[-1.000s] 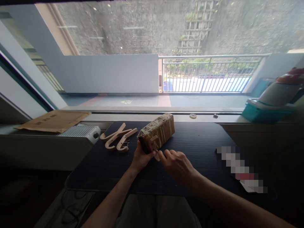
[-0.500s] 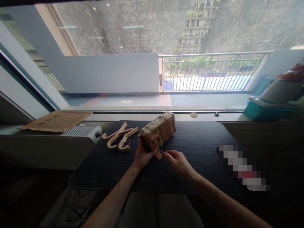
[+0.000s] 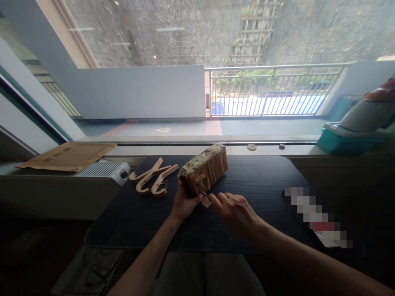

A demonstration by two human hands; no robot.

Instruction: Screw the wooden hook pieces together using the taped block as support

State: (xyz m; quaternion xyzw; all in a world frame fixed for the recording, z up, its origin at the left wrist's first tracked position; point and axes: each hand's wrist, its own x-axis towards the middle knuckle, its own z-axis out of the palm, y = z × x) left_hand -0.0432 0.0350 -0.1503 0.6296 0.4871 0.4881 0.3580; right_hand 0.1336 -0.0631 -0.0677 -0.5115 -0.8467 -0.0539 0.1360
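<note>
A brown block-shaped package, wrapped in clear tape, rests at a slant near the middle of the table. Against its near side lies a pale wooden hook, partly covered by my fingers. My left hand is closed round the package's left end, its thumb pressing the hook to it. A thin dark tool like a screwdriver sticks out of my closed right hand, its tip against the hook. The tool's handle is hidden in the fist. Left of the package are several more wooden hooks, with loose screws beside them.
The dark table stands below a window. On the sill are a tape roll, a small dark object and a teal box. A brown envelope lies by the white radiator. A blurred-out item lies at right.
My right hand has turned over, knuckles now more upward, and sits closer to the hook, hiding more of the tool. The left hand keeps its hold. The view has shifted slightly.
</note>
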